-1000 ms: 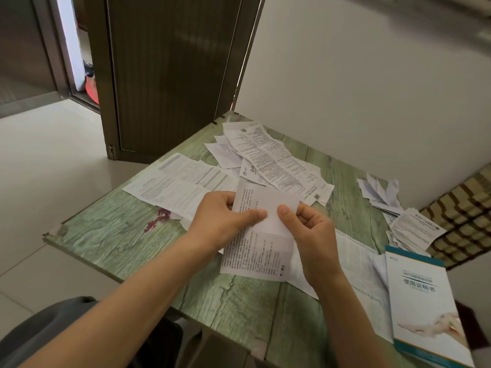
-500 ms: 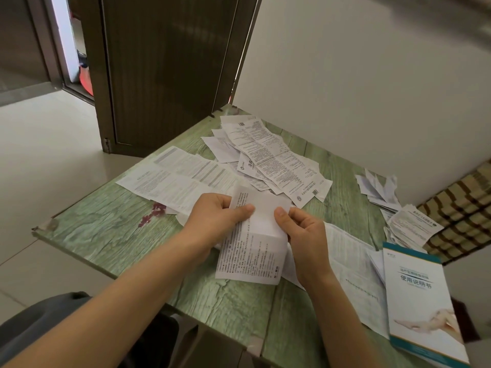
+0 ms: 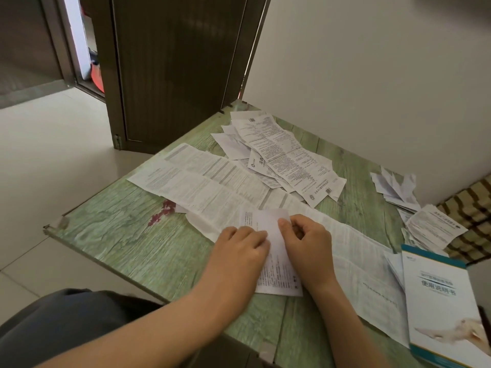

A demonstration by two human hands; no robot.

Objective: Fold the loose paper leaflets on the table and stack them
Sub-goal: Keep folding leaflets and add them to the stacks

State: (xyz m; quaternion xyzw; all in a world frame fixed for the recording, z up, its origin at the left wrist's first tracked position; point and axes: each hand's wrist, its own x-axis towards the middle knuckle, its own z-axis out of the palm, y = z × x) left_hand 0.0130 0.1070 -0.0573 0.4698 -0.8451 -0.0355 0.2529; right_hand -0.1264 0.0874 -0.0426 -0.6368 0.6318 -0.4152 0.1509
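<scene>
A small printed leaflet (image 3: 276,272), partly folded, lies flat on the green wood-grain table (image 3: 127,235). My left hand (image 3: 239,251) presses down on its left side, fingers flat. My right hand (image 3: 308,243) pinches its upper right part with curled fingers. Under it lies a long unfolded leaflet (image 3: 212,181) running from far left to near right. A loose pile of unfolded leaflets (image 3: 287,155) sits at the back centre. Folded leaflets (image 3: 398,189) are heaped at the back right.
A teal-edged white booklet (image 3: 441,301) lies at the near right corner. Another printed sheet (image 3: 435,227) sits beside the folded heap. A red stain (image 3: 162,213) marks the table's left. A dark door (image 3: 172,70) stands behind, a white wall on the right.
The leaflet, held up in both hands before, now lies flat on the table. Both hands have come down with it, and my left hand now presses it flat.
</scene>
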